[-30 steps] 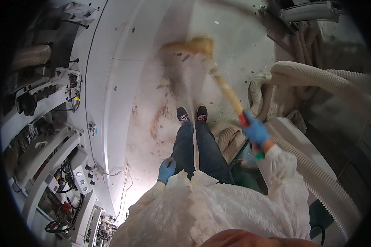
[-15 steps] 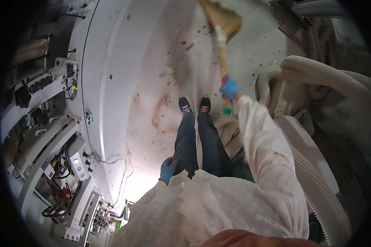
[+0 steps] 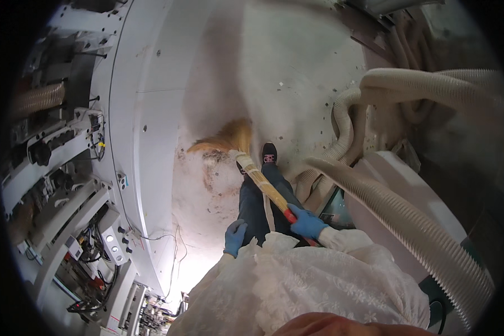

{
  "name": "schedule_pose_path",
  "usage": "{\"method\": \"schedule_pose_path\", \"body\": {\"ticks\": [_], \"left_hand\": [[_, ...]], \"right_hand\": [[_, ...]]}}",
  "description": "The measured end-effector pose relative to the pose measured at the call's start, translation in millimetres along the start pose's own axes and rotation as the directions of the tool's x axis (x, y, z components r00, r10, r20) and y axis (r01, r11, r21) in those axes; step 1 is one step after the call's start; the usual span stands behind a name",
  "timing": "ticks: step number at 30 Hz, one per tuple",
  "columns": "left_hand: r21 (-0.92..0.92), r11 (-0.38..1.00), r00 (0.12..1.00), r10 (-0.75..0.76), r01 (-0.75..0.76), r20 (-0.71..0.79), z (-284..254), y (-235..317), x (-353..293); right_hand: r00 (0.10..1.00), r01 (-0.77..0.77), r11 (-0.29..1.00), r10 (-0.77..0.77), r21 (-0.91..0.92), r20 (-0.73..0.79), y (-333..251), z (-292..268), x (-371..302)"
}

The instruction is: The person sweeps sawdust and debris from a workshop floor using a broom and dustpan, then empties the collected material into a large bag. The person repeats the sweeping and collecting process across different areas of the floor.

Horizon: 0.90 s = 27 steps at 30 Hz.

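My right hand [image 3: 308, 222], in a blue glove, is closed round the red-wrapped part of a broom's [image 3: 267, 188] handle. The broom slants up and left across my legs. Its tan bristle head [image 3: 229, 136] is on the floor just beyond my left shoe, partly covering that shoe from view. Reddish-brown dirt [image 3: 210, 171] lies under and near the bristles. In a matching glove, my left hand [image 3: 235, 238] hangs beside my left thigh, fingers loosely apart, with no object seen in it.
A long grey-white machine panel [image 3: 145, 129] runs along the left, with machinery and cables behind it. Ribbed hoses [image 3: 347, 120] curve across the right side. Thin cables [image 3: 176, 246] trail over the floor at lower left. Small dark scraps [image 3: 326, 105] dot the floor ahead.
The broom head has swept from the far centre-right back toward my feet and left. My right hand has drawn in close to my body, still gripping the handle. The left hand stays by my thigh.
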<state>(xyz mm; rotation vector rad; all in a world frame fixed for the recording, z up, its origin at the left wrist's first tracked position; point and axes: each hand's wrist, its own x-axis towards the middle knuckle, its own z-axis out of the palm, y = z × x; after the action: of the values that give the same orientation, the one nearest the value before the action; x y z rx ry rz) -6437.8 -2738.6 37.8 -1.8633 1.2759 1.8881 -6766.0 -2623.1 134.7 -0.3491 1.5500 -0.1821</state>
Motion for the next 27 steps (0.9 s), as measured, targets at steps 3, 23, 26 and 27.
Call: {"method": "schedule_pose_path", "body": {"ticks": [3, 23, 26, 27], "left_hand": [[-0.050, 0.998, 0.998, -0.048, 0.050, 0.038, -6.1, 3.5, -4.9], [-0.245, 0.944, 0.976, -0.210, 0.220, 0.067, -159.6, -96.8, 3.0], [-0.220, 0.944, 0.968, -0.227, 0.245, 0.105, -176.0, -102.8, 6.8], [-0.202, 0.952, 0.970, -0.208, 0.230, 0.124, -179.7, -105.4, 7.2]], "right_hand": [[0.988, -0.150, 0.989, 0.149, -0.020, -0.042, 19.7, 0.1, -44.6], [0.695, -0.105, 0.959, 0.259, 0.262, -0.671, 113.7, -49.2, 248.8], [0.772, -0.137, 0.942, 0.296, 0.307, -0.562, 135.1, 85.7, 222.6], [0.812, -0.076, 0.950, 0.236, 0.304, -0.534, 135.5, 132.9, 208.3]]}}
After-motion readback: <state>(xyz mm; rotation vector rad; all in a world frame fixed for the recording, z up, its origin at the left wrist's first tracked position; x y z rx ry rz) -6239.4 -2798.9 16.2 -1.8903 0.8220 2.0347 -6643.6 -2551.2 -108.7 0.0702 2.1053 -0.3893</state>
